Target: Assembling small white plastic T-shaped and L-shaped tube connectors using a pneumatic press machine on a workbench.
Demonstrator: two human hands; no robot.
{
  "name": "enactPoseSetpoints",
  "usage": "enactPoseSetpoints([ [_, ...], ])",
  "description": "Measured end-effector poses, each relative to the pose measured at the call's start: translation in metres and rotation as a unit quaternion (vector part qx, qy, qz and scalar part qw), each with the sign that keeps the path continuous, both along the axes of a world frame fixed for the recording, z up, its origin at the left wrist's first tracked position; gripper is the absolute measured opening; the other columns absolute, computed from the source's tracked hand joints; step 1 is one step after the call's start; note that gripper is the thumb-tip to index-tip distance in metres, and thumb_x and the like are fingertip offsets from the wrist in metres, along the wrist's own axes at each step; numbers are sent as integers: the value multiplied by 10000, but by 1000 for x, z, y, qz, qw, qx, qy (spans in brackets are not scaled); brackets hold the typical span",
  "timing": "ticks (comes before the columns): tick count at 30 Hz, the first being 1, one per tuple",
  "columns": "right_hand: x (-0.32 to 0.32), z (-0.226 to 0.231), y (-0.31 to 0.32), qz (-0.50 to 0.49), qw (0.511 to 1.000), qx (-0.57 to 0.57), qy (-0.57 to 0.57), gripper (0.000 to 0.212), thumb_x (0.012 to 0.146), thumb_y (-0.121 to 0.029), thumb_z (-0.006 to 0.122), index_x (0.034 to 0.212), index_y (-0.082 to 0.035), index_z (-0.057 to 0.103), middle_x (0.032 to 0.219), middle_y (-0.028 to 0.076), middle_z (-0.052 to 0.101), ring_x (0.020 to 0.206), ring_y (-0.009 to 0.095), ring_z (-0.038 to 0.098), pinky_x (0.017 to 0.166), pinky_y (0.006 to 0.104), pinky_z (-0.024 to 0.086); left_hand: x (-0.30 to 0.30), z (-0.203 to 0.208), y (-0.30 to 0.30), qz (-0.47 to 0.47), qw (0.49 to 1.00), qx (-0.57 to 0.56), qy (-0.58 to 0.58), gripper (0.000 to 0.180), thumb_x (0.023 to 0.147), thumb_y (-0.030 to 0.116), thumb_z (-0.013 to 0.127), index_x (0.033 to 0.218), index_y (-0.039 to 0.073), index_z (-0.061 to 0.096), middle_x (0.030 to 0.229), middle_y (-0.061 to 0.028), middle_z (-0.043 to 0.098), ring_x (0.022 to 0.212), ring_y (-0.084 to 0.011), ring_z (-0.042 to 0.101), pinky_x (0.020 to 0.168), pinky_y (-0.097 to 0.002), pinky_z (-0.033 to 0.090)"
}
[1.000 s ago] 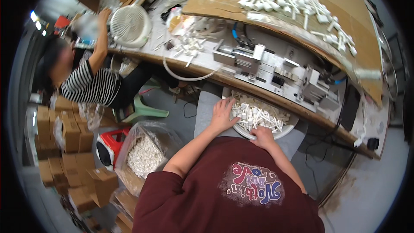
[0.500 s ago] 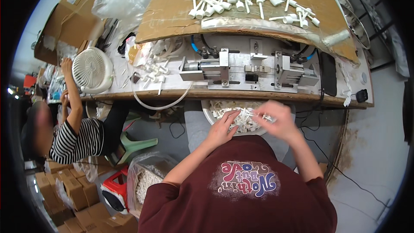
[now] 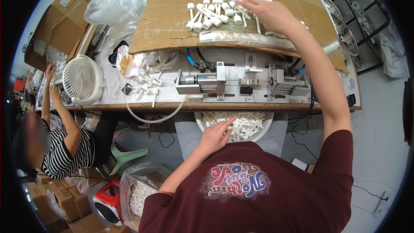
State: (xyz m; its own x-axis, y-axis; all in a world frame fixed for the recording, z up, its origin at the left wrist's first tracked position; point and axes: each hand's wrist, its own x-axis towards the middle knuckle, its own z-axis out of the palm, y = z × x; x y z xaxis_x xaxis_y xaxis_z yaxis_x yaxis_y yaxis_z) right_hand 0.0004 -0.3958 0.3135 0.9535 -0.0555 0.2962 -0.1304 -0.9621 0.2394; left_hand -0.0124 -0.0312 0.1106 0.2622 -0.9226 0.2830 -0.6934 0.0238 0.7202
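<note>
Left hand loosely spread at basin; right hand, grip unclear, over mallet-shaped pieces beyond basin.

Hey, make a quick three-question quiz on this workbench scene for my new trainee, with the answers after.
1. Which hand is over the white parts on the cardboard?
2. True or false: the fan stands to the left of the machine.
3. The left hand is nearest to: a) the fan, b) the bowl, c) the machine.

Key: 1. the right hand; 2. true; 3. b.
</note>
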Motion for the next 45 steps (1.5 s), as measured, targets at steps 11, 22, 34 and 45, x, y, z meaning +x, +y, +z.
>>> enactPoseSetpoints([
  [11, -15, -4, 3, 25, 998, 41, -31, 192, 772, -41, 647, 941, -128, 624, 951, 56, 592, 786, 269, 648, 658, 408, 524, 0, 22, -10, -34, 998, -33, -35, 505, 828, 51, 676, 1318, 104, 567, 806, -82, 657, 682, -239, 644, 604, -349, 516],
  [22, -37, 13, -12, -108, 785, 563, -233, 277, 889, -297, 711, 1006, -49, 670, 783, -13, 578, 608, 56, 541, 540, 223, 398, 12, 82, -30, -28, 990, -135, -33, 498, 786, -20, 696, 1269, 37, 592, 874, -96, 690, 730, -231, 665, 645, -309, 533],
  [34, -82, 16, 73, 27, 522, 840, -143, 261, 929, -236, 661, 1072, -19, 633, 919, 42, 640, 592, 38, 514, 498, 172, 415, 52, 197, -124, 36, 941, -236, 240, 608, 840, 37, 714, 1392, 0, 460, 1282, -166, 556, 1037, -198, 613, 795, -293, 559],
  [45, -81, -4, 44, -33, 472, 826, -307, 224, 963, -251, 614, 1040, -47, 663, 780, -24, 599, 556, 42, 505, 501, 177, 402, 80, 190, -185, 86, 955, -265, 97, 228, 886, 94, 691, 1110, 56, 715, 880, -32, 713, 617, -39, 540, 552, -189, 439],
])
